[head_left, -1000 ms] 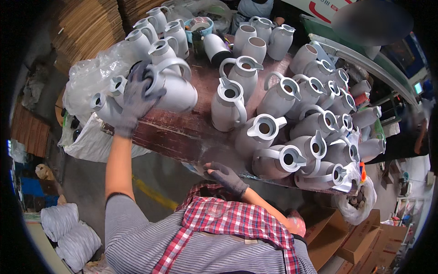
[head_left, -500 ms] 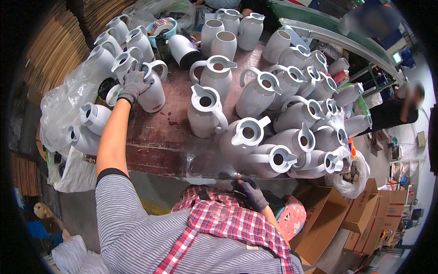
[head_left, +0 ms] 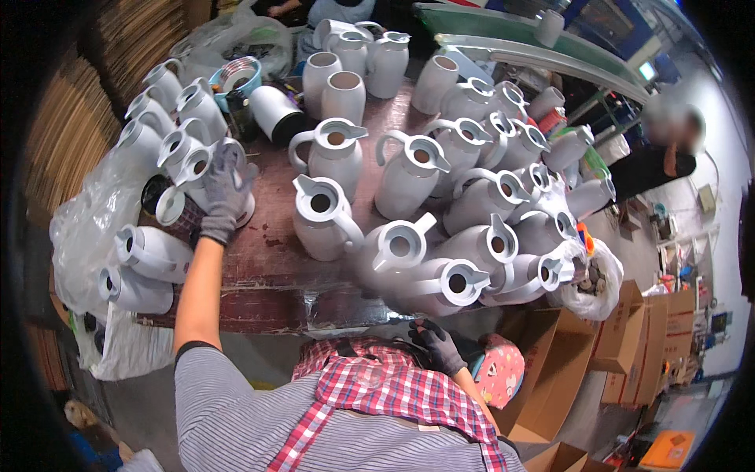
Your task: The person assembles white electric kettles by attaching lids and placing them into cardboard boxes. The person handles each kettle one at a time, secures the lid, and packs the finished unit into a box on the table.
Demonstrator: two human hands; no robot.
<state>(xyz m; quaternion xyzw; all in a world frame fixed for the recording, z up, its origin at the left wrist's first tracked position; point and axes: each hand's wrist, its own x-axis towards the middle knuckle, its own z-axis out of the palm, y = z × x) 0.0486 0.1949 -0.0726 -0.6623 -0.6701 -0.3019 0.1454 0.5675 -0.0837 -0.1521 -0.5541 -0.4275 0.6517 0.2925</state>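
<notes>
Head view: left fingers (head_left: 230,160) are splayed against a jug (head_left: 247,206), right fingers (head_left: 429,334) half-curled; holds unclear. Adjacent jugs (head_left: 174,148) might be toppled by nudging.

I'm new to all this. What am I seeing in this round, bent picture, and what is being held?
No robot here: a person works by hand. A wide fisheye camera worn on the head looks down, bending straight edges. Many pale grey jugs stand or lie on the dark red table. The gloved left hand is on one jug; whether its grip is closed, I cannot tell. The gloved right hand is by the table's front edge, holding nothing that shows.
</notes>
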